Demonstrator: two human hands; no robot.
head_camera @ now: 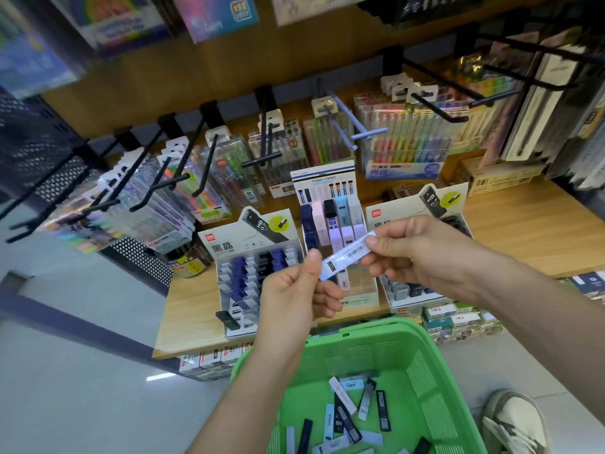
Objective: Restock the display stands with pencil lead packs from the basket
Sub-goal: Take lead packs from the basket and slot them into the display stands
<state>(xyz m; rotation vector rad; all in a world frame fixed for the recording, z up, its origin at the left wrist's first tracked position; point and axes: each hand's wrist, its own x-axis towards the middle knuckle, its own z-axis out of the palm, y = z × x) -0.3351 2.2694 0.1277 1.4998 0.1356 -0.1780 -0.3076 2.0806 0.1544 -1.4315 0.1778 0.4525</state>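
Held pack: a pale lavender pencil lead pack (347, 253), barcode side up, slants between my two hands above the middle display stand (324, 181) without touching it.
Left hand: my left hand (291, 290) pinches the pack's lower end between the thumb and curled fingers.
Right hand: my right hand (419, 253) pinches the upper end with thumb and forefinger.
Why two hands: I judge I am squaring the label up to read it, so I can match the pack to a stand before slotting it in (the print is too small for me to make out from here).
Likely home: the middle stand holds pastel cases like this one. The left stand (229, 244) and right stand (402, 211) carry dark packs under HB 0.7 cards.
Basket: the green basket (425, 388) sits below my forearms, just in front of the wooden shelf (523, 231), which keeps each pick short.
Stock left: loose packs (357, 407), dark and pale mixed, lie on the basket floor, so I judge plenty of restocking remains.
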